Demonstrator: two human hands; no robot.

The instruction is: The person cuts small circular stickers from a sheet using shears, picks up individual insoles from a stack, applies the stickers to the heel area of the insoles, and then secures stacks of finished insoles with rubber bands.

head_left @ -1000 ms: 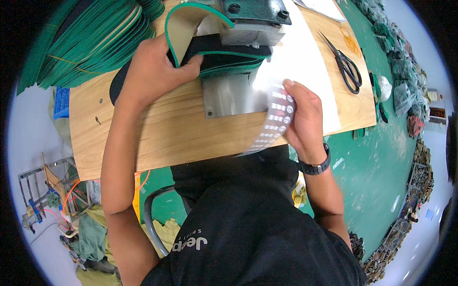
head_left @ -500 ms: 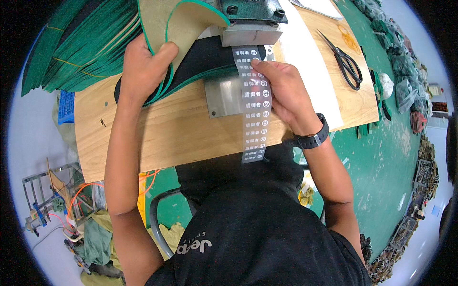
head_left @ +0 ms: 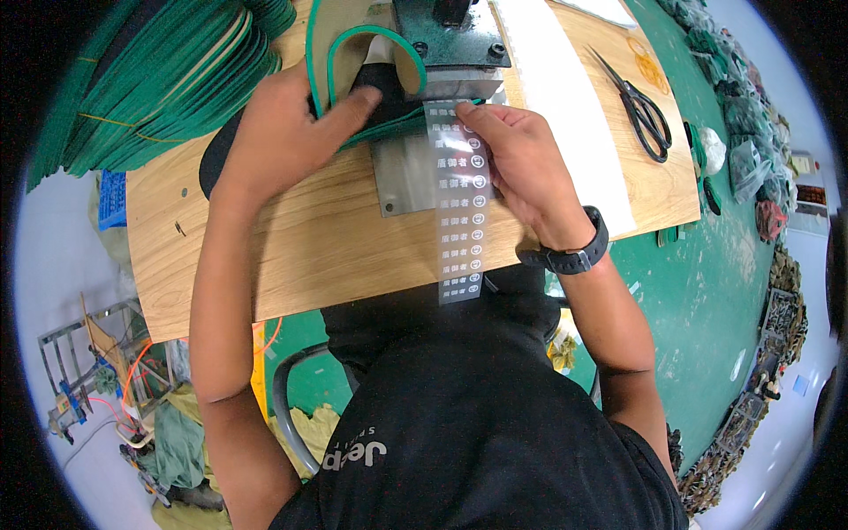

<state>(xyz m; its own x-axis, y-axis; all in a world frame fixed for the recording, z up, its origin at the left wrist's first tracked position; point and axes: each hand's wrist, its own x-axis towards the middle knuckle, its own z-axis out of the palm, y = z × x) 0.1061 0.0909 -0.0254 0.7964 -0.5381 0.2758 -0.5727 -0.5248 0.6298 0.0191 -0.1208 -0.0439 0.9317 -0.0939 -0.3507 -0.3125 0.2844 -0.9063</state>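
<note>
Under the press head [head_left: 459, 86] lies the black side of a green-edged insole [head_left: 225, 159], on a metal plate [head_left: 402, 181]. Beige insole flaps [head_left: 340, 26] with green rims curl up beside the press. My left hand [head_left: 296, 132] is closed on the insoles, its thumb across the black surface and its other fingers mostly hidden. A clear strip [head_left: 459, 208] of repeated white printed labels runs from the press down past the table's front edge. My right hand [head_left: 530, 168] pinches the strip near its upper end, just below the press block.
A big bundle of green-edged pieces [head_left: 177, 88] is at the far left. Black scissors [head_left: 643, 115] and yellow rubber bands [head_left: 649, 64] rest on the right of the wooden table [head_left: 309, 256], near a white sheet [head_left: 574, 124]. Bagged goods [head_left: 751, 163] line the floor beyond.
The press head has come down toward the insole. My left hand has moved up and right, its thumb now stretched over the black surface. The label strip and right hand have shifted slightly left.
</note>
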